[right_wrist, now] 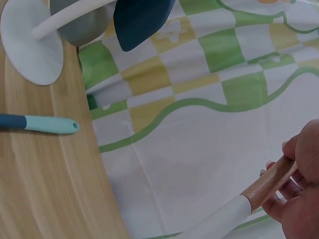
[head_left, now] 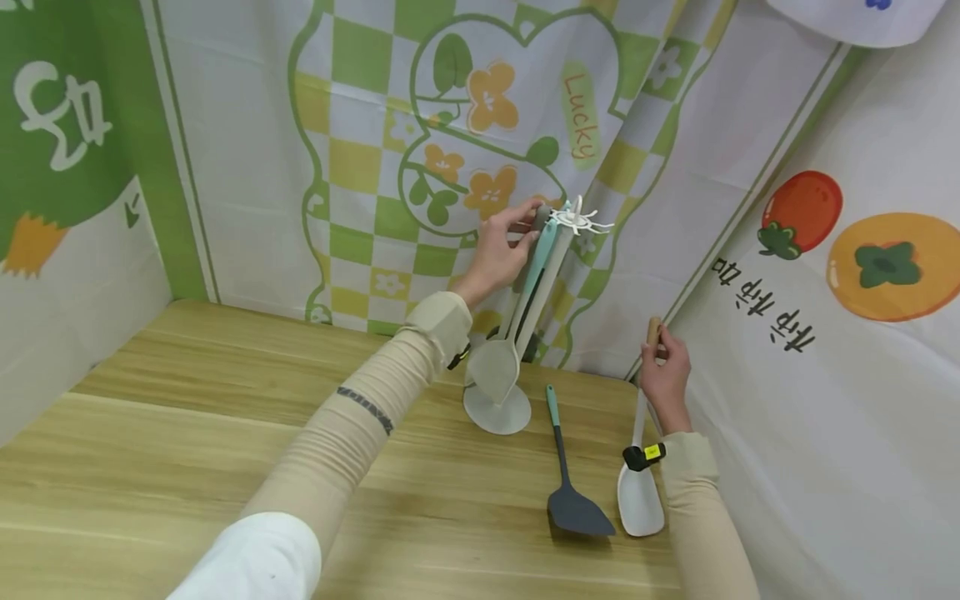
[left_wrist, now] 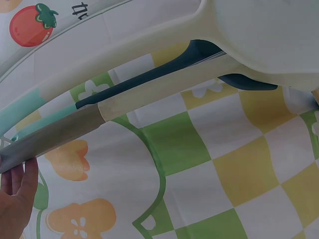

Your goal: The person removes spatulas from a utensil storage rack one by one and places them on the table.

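A printed cloth backdrop in green, yellow and white checks [head_left: 360, 175] spans the rear, meeting a white cloth side wall with painted fruit [head_left: 847, 392] at the right corner. Below them the pale wood-grain table [head_left: 420, 517] runs wide to the left of the utensils; on the right it narrows against the side wall, close beside the right forearm. Near the back edge stands a tilted-looking white utensil stand with a round base and hooked crown [head_left: 497, 419]. A cream broad-headed utensil with a turquoise handle [head_left: 495, 367] hangs on its front. The white flat-bladed turner with a wooden handle [head_left: 641, 502] is in the right hand [head_left: 667, 377], fingers and thumb curled round the handle. Left of it lies a dark slate turner with a turquoise handle [head_left: 577, 511]. The left hand [head_left: 497, 254] pinches the grey handle of a cream-shafted utensil [left_wrist: 65, 133] beside the crown. Orange lettering [head_left: 579, 117] on the backdrop reads "Lucky"; black Chinese characters [head_left: 791, 332] mark the side wall.
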A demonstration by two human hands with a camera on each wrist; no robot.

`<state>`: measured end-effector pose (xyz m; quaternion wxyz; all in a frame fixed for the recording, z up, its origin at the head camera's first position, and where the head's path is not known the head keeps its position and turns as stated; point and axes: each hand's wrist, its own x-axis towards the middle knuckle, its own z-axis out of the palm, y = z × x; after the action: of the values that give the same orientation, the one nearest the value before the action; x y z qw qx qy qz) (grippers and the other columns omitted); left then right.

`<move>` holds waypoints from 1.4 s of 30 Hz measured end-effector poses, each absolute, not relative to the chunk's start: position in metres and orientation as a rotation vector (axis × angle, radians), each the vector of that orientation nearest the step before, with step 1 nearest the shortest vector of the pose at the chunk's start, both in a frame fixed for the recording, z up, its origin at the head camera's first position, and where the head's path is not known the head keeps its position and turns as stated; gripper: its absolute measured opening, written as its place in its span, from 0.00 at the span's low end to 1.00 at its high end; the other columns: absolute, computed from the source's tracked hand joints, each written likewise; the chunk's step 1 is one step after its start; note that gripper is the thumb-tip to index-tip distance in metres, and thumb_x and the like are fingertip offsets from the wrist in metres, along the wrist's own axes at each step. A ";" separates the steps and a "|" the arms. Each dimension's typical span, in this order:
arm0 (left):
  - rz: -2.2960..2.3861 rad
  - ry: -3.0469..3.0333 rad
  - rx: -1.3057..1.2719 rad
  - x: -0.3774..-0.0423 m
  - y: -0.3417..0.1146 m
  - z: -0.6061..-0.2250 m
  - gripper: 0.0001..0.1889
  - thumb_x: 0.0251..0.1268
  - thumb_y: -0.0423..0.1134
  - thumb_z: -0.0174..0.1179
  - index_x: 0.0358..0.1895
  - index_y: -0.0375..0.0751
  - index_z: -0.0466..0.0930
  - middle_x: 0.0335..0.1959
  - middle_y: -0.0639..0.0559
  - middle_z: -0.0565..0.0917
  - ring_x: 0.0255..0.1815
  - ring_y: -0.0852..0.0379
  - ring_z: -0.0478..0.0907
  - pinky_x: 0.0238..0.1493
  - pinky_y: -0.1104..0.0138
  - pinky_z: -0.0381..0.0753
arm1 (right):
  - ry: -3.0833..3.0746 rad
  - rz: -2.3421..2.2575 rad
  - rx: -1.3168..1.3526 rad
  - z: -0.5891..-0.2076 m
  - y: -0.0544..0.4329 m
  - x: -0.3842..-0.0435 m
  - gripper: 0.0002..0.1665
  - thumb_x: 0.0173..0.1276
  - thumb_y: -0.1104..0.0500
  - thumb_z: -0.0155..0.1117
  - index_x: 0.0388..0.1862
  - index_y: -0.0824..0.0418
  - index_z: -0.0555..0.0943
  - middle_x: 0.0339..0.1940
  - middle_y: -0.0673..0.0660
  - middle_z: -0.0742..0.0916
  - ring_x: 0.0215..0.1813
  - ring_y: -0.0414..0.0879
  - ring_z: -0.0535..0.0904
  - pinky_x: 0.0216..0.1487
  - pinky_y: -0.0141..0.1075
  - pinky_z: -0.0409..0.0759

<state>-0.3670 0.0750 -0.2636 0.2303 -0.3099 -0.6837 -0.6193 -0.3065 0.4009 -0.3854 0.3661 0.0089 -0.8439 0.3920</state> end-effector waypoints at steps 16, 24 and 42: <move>-1.699 -1.844 -0.822 -0.368 0.071 -0.265 0.24 0.71 0.22 0.57 0.69 0.33 0.75 0.54 0.35 0.84 0.54 0.43 0.84 0.54 0.64 0.87 | -2.140 0.957 0.031 -0.404 0.409 -0.310 0.26 0.70 0.75 0.59 0.66 0.78 0.74 0.48 0.77 0.80 0.44 0.71 0.80 0.35 0.13 0.66; -1.708 -1.848 -0.832 -0.368 0.070 -0.266 0.24 0.71 0.22 0.58 0.69 0.33 0.74 0.55 0.35 0.83 0.55 0.42 0.84 0.53 0.64 0.87 | -2.191 0.950 0.005 -0.413 0.413 -0.314 0.26 0.72 0.72 0.58 0.68 0.75 0.73 0.50 0.76 0.79 0.43 0.68 0.81 0.32 0.13 0.67; -1.710 -1.860 -0.844 -0.365 0.076 -0.266 0.24 0.72 0.23 0.57 0.70 0.34 0.74 0.56 0.35 0.83 0.55 0.42 0.84 0.53 0.63 0.87 | -2.381 1.010 -0.114 -0.419 0.413 -0.309 0.30 0.73 0.70 0.52 0.73 0.75 0.67 0.61 0.73 0.76 0.55 0.65 0.78 0.37 0.21 0.70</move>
<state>-0.3653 0.0762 -0.2658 0.2366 -0.3080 -0.6785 -0.6236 -0.3093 0.4133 -0.4188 0.2727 -0.0423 -0.8848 0.3753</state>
